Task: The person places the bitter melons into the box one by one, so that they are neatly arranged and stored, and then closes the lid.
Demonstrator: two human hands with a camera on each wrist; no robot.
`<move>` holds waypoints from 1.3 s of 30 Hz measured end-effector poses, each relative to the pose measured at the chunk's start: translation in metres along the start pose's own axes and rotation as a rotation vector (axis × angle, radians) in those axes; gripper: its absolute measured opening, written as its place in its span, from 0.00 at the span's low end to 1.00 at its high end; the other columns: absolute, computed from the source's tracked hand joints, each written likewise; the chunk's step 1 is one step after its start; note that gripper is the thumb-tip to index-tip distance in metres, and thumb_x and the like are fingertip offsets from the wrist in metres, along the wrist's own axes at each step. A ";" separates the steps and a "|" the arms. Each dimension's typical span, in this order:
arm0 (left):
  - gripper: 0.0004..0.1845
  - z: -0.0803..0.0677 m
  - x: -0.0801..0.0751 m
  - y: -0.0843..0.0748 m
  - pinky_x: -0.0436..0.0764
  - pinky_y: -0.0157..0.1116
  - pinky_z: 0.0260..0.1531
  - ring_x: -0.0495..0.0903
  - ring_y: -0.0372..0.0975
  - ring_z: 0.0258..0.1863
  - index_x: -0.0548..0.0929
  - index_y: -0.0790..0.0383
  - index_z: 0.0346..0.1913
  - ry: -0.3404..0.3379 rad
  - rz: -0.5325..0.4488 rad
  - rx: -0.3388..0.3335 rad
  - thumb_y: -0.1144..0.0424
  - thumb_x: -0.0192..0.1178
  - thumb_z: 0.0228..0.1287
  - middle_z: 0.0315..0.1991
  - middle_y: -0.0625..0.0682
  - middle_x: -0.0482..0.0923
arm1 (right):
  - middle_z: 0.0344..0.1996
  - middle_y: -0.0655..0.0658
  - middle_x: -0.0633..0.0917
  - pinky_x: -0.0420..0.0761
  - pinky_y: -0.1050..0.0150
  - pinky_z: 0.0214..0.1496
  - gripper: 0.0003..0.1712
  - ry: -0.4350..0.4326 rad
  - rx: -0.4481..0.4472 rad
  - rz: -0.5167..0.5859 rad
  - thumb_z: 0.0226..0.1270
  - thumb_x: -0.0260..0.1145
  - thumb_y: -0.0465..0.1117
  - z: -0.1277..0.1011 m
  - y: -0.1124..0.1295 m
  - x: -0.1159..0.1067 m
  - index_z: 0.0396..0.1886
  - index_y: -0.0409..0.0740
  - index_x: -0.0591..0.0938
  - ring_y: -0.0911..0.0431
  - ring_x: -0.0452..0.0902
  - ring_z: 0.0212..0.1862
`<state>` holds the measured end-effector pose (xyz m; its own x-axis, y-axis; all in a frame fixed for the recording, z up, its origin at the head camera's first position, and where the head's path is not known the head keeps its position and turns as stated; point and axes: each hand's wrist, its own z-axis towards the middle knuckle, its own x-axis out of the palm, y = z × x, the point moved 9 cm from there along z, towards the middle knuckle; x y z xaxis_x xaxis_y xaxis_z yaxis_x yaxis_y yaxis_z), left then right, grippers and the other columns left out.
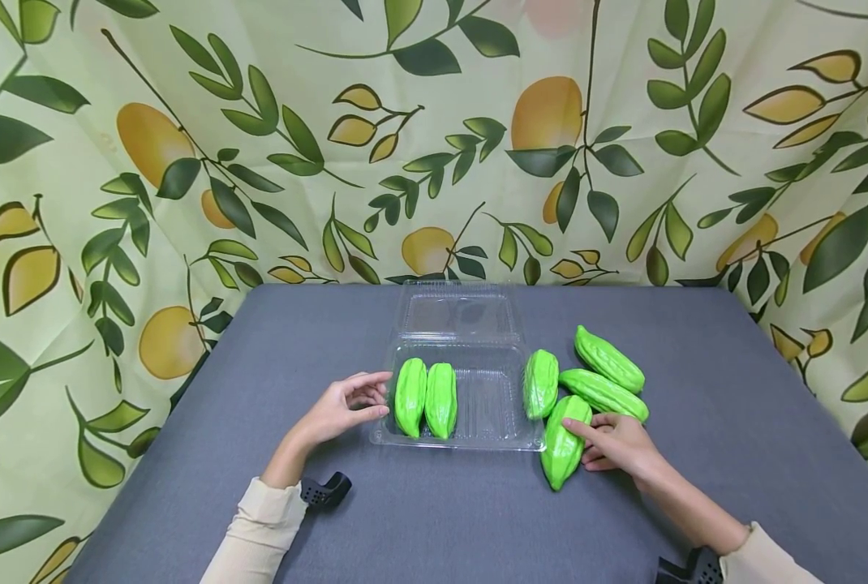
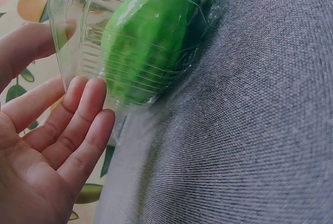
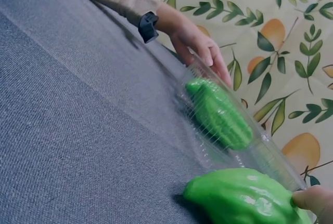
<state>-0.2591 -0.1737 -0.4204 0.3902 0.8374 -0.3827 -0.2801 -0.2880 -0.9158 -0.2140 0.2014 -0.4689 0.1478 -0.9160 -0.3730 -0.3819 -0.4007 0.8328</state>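
Note:
A clear plastic clamshell box [image 1: 488,405] lies with its lid [image 1: 459,316] folded back. Two bright green bitter melons [image 1: 410,397] sit side by side in its left part. At the left rim is my left hand [image 1: 346,403], thumb and fingers loosely extended; in the left wrist view the fingertips touch the clear plastic. My right hand [image 1: 616,442] holds another bitter melon [image 1: 564,454] by its right side, thumb on top, just off the box's front right corner. In the right wrist view, mainly the thumb [image 3: 315,200] shows on that melon [image 3: 250,198].
Right of the box, one bitter melon [image 1: 542,383] stands against its wall, apparently outside. Two more bitter melons [image 1: 609,361] lie slanted behind the right hand. Grey cloth covers the table [image 1: 434,519]; a leaf-patterned curtain [image 1: 434,162] hangs behind.

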 end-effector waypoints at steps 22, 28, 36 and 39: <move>0.27 -0.001 -0.001 0.000 0.80 0.26 0.48 0.77 0.28 0.41 0.72 0.75 0.62 -0.006 0.020 0.003 0.70 0.65 0.60 0.46 0.69 0.76 | 0.35 0.46 0.80 0.87 0.65 0.36 0.39 0.038 -0.062 0.021 0.67 0.62 0.45 -0.003 0.012 -0.007 0.63 0.19 0.59 0.61 0.77 0.30; 0.28 0.000 -0.001 0.000 0.80 0.26 0.48 0.77 0.27 0.41 0.72 0.75 0.62 -0.004 0.018 0.003 0.70 0.65 0.60 0.46 0.69 0.76 | 0.37 0.44 0.80 0.87 0.66 0.37 0.40 0.051 -0.066 0.032 0.67 0.61 0.44 -0.005 0.016 -0.009 0.65 0.20 0.58 0.63 0.78 0.31; 0.27 0.000 -0.001 0.000 0.80 0.26 0.48 0.77 0.27 0.41 0.72 0.76 0.62 -0.005 0.017 0.010 0.71 0.65 0.59 0.46 0.69 0.76 | 0.48 0.35 0.79 0.86 0.67 0.40 0.46 0.077 -0.071 0.048 0.67 0.60 0.45 -0.008 0.021 -0.012 0.70 0.20 0.50 0.63 0.81 0.34; 0.27 0.000 -0.001 -0.001 0.80 0.25 0.48 0.77 0.27 0.41 0.72 0.76 0.62 -0.003 0.019 0.016 0.71 0.64 0.60 0.46 0.69 0.76 | 0.53 0.32 0.75 0.86 0.68 0.42 0.46 0.093 -0.079 0.059 0.68 0.60 0.44 -0.009 0.024 -0.012 0.71 0.21 0.48 0.63 0.79 0.36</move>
<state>-0.2590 -0.1740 -0.4197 0.3823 0.8333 -0.3994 -0.3017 -0.2960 -0.9063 -0.2172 0.2028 -0.4407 0.2122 -0.9346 -0.2856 -0.3202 -0.3426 0.8832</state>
